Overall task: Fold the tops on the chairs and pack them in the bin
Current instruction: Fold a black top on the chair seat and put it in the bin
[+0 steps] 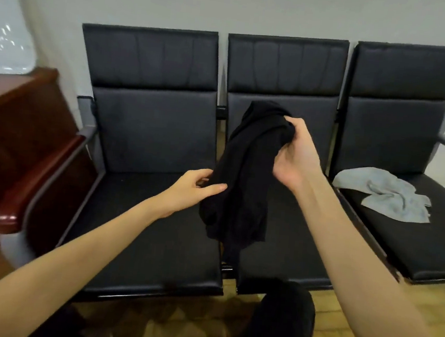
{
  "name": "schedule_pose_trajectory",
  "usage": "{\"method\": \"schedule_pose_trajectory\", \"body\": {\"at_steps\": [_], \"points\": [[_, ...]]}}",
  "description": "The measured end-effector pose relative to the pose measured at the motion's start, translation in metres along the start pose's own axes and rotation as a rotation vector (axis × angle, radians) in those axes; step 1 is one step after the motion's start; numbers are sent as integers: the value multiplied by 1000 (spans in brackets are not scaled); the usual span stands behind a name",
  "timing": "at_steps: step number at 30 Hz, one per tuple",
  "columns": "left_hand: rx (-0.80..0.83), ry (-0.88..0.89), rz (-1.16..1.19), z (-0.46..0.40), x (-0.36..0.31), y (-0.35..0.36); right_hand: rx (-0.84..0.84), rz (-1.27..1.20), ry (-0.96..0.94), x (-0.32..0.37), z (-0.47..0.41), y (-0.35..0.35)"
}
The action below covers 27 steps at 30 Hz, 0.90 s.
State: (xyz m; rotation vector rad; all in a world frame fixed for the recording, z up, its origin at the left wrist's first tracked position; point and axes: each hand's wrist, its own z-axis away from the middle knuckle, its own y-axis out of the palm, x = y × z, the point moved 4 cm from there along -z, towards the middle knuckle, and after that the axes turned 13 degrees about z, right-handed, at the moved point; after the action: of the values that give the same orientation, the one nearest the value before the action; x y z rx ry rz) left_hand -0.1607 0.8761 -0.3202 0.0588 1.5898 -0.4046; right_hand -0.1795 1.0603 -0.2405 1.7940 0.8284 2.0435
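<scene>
- Nearest my lens, at six o'clock, a dark-clad knee (280,320) pokes up over the wood-patterned floor (359,312); both bare forearms reach past it toward the seats.
- At nine o'clock I see a reddish wooden cabinet (12,110) beside the row's wooden armrest (38,177).
- My left hand (190,189), just left of centre, pinches the lower edge of the black top (245,176) between thumb and fingertips, fingers lightly curled.
- That black top hangs bunched and twisted in the air at the picture's centre, over the gap between the left chair (148,134) and the middle chair (310,117); its tail droops near the seat edge, and whether it touches I cannot tell. No sleeve or collar reads clearly.
- My right hand (296,153), toward one o'clock, grips the upper bundle, fingers wrapped round the cloth.
- I judge the step as picking up and sorting out this garment, with folding not yet begun. Next I would need to find the shoulders or hem, shake it flat and lay it on a seat.
- At three o'clock a grey top (387,195) lies crumpled on the right chair (399,125), waiting.
- No bin shows anywhere in my view.
</scene>
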Motion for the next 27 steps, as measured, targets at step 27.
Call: {"method": "schedule_pose_trajectory", "body": {"at_steps": [27], "points": [[-637, 106, 649, 76, -18, -235, -180, 551, 196, -138, -65, 45]]}}
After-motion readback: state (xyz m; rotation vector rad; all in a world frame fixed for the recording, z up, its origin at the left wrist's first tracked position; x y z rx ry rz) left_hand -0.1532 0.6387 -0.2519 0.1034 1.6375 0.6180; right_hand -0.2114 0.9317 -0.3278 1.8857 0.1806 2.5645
